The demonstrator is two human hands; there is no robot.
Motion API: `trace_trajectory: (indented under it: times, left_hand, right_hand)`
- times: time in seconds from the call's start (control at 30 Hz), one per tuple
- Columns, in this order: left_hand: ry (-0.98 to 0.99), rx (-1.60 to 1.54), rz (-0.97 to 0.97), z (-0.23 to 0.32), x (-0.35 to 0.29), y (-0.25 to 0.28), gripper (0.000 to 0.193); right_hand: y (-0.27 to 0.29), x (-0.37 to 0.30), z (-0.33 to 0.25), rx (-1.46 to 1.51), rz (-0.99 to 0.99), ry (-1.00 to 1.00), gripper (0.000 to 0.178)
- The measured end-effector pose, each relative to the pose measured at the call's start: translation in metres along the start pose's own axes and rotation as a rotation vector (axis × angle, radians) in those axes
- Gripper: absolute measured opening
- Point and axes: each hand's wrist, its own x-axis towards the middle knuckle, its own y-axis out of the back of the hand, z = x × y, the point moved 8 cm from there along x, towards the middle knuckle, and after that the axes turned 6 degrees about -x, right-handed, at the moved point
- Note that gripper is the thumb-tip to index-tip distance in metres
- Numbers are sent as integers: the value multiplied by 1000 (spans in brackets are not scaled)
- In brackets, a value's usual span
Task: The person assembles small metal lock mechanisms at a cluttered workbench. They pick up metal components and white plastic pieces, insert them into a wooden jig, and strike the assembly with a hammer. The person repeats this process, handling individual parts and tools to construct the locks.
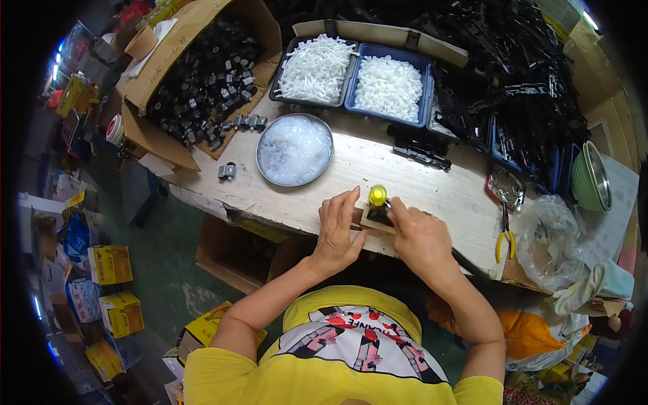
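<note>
Work at wooden block [372,225], worktop's [364,152] front edge, seems midway, finished pieces indistinguishable; left hand [335,233] spread beside it, right hand's [423,237] hold unclear.

A: Place type?
B: Workshop, looks like small-parts assembly.
A: Shown by?
B: Scuffed workbench [445,209], blue tray [427,84] of white pieces [388,88], cardboard box [165,64] of loose dark parts [209,84], heaped black components [499,74], yellow-handled pliers [505,243].
A: More?
B: Yellow cartons [111,264] over at left.

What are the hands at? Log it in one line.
Left hand: open, by wooden block; right hand: at yellow knob, grip unclear; bowl: on table
</note>
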Motion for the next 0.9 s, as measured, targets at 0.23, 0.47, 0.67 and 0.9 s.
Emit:
trace_trajectory:
  times: [0.23,0.47,0.67,0.9]
  left_hand:
    - [117,-111,-18,-9,-1,11,77]
    - [92,-117,-68,1,13,7,74]
    - [-67,-11,-203,27,26,-19,62]
    - [-369,63,-342,46,37,-68,50]
  right_hand:
    - [23,-33,-6,136,271,101,26]
    - [22,-56,33,278,454,37,30]
    - [12,-73,90,49,380,-292,24]
    - [-4,-84,127,60,439,-249,23]
